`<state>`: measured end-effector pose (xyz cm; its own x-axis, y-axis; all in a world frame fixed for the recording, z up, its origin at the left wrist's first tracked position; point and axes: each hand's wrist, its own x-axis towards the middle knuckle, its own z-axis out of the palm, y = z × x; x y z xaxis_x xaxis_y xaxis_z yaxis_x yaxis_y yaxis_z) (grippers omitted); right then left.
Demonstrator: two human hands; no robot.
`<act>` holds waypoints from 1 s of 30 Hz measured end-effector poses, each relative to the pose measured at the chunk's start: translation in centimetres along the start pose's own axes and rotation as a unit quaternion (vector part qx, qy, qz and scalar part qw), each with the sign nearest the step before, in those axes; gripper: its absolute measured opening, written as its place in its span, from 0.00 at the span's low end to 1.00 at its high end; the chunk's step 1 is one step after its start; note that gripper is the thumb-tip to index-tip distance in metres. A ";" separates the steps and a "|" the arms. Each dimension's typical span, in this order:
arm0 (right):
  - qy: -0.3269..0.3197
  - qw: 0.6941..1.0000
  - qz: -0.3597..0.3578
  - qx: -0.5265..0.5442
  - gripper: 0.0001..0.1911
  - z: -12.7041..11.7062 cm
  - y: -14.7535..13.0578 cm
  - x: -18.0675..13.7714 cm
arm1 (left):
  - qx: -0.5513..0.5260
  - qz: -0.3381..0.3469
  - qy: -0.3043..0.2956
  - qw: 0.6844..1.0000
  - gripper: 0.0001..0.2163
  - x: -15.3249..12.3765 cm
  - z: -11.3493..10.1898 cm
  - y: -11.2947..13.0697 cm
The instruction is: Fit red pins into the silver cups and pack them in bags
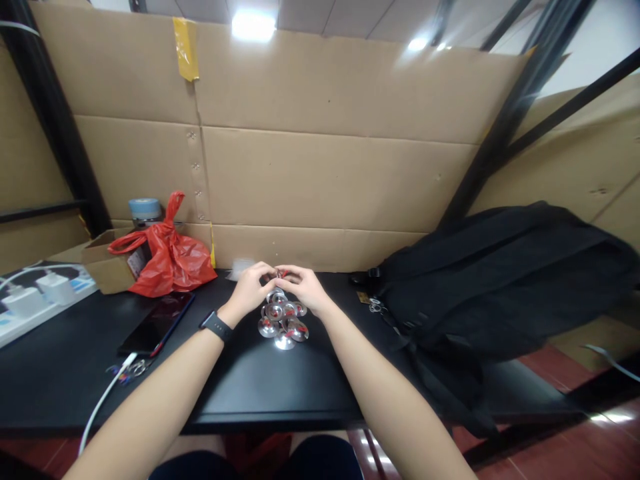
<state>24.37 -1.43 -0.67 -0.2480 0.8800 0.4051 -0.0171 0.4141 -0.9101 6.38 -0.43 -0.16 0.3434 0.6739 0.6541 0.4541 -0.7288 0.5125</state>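
A heap of small shiny metal discs (285,341) with red bits on them, shaped like little cymbals, sits on the black table (265,393) in front of me. My left hand (250,288) and my right hand (307,291) meet just above and behind the heap. Thumbs and fingers of both are pinched together around a small metal disc (279,273) with a red bit on it. Most of that disc is hidden by my fingers. A dark watch (218,325) is on my left wrist.
At left are a red plastic bag (173,260), an open cardboard box (107,263), a phone (157,323) on a white cable, keys (135,369) and a power strip (45,303). A black backpack (500,287) fills the right. Cardboard (320,180) walls the back.
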 end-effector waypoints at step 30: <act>-0.032 0.895 0.135 -0.424 0.13 -8.6 5.3 0.7 | 0.125 -0.029 -0.275 0.953 0.06 0.0 -4.0 -4.2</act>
<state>32.48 3.38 -4.46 -0.1886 0.9705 0.1499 0.7858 0.2407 -0.5697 1.16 2.18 -0.04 0.6584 0.7246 0.2034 0.6444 -0.6824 0.3452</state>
